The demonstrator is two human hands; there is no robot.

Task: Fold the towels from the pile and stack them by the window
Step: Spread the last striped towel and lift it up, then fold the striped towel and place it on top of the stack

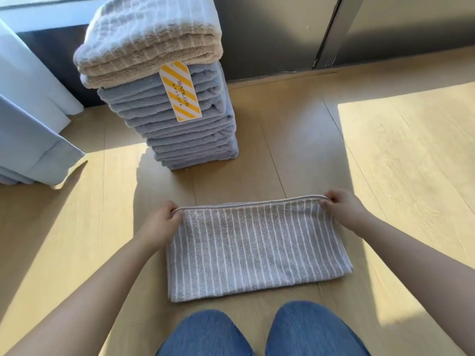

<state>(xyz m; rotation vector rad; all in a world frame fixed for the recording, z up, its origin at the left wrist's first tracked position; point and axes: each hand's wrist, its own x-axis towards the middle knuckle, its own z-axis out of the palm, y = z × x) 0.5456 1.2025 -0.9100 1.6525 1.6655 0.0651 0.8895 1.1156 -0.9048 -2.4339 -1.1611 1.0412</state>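
A grey towel with thin white stripes point(257, 249) lies folded on the wooden floor in front of my knees. My left hand point(160, 222) pinches its far left corner. My right hand point(343, 205) pinches its far right corner, so the far edge is stretched between the two hands. Beyond it, near the window, stands a tall stack of folded towels point(177, 119): several blue ones below and beige-and-white striped ones point(149, 47) on top. A yellow-striped tag point(180, 91) hangs down the stack's front.
A light blue curtain point(30, 129) hangs at the left and bunches on the floor. A dark window frame and wall point(331, 32) run along the back. Sunlit wooden floor point(411, 155) spreads to the right. My knees in blue jeans point(259, 332) are at the bottom edge.
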